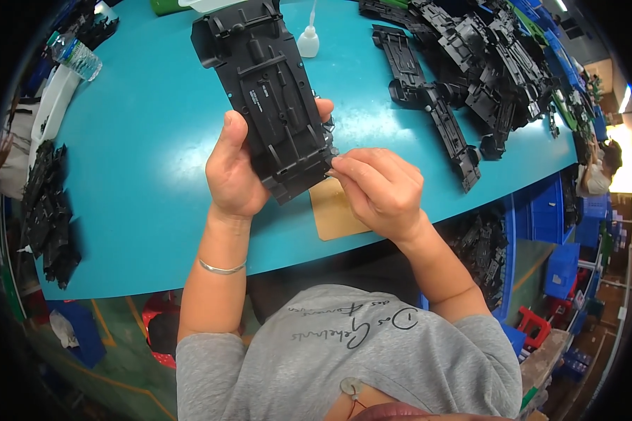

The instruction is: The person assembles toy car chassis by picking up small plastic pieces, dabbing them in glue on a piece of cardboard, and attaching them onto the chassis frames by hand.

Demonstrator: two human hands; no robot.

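Between the spread thumb and fingers of my left hand [233, 172], I hold the black part [270, 102]. At its right edge, my right hand [383, 189] pinches closed; I cannot tell on what. Below the pinch lies a pad [336, 214].

Held black part [268, 102]: in focus; ribs crisp, faint sheen along raised edges.
Turquoise table [133, 203]: brightly lit; milky glare left and right of the held black part; near edge bowed by the lens.
Bright opening [623, 140]: far right of the held black part; burnt out to white, hazy halo.
Green floor [133, 368]: below and left of the held black part; dim, shaded.
Blue bins [560, 272]: lower right of the held black part; soft, warped, black vignette beyond.
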